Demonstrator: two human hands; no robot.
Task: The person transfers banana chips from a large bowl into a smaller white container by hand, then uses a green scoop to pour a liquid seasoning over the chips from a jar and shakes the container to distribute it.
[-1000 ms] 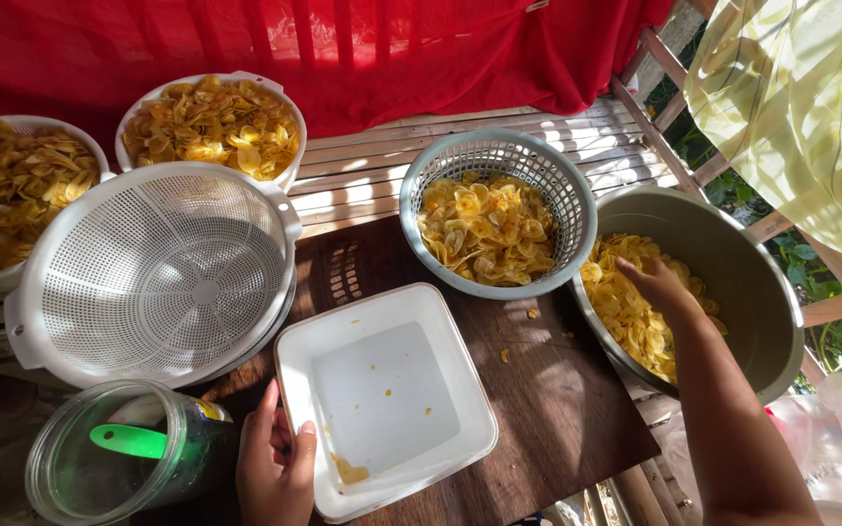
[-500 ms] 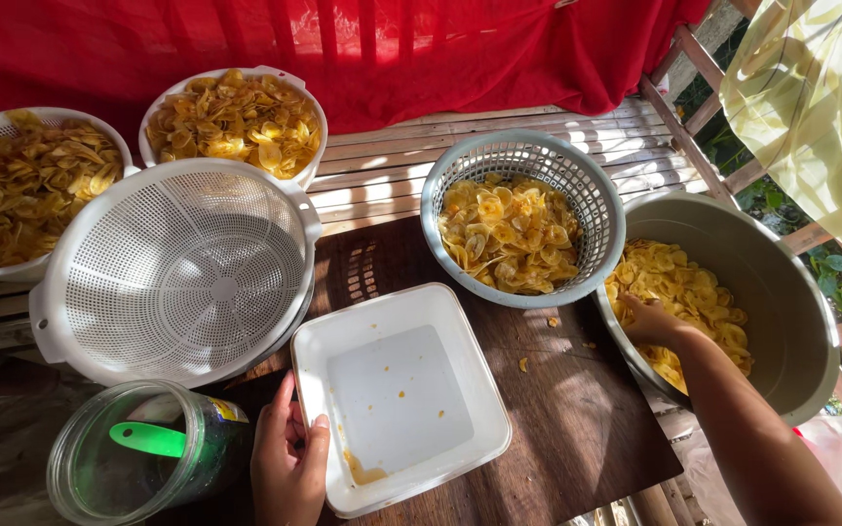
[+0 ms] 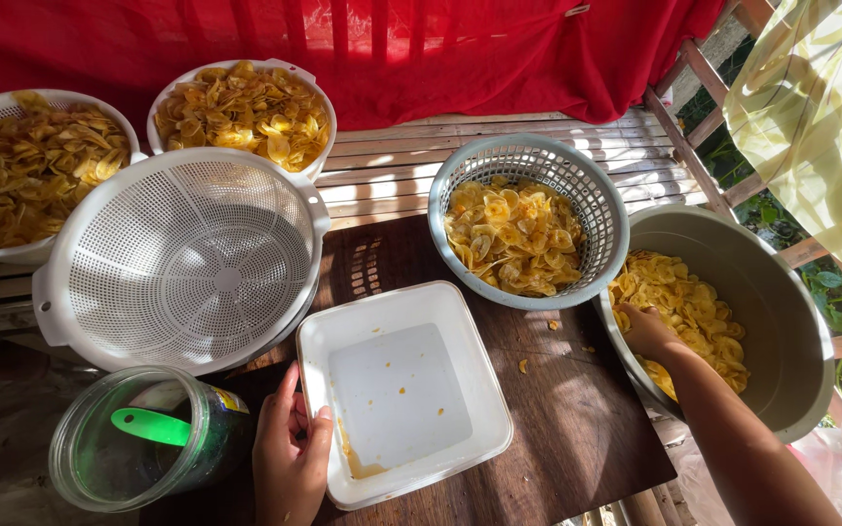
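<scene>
White square tub (image 3: 403, 394) sits slightly skewed, left hand (image 3: 289, 458) fingers pinching its near-left rim; right hand (image 3: 647, 331) fingers unclear.

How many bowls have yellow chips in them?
4: two white bowls at the back left, the grey basket in the middle, and the big grey basin on the right.

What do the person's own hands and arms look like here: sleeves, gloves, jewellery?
Both hands are bare: no gloves, rings or wristbands show on the left hand or the right hand. The right forearm is uncovered, no sleeve in view. The left arm is cut off at the wrist by the frame edge.
</scene>
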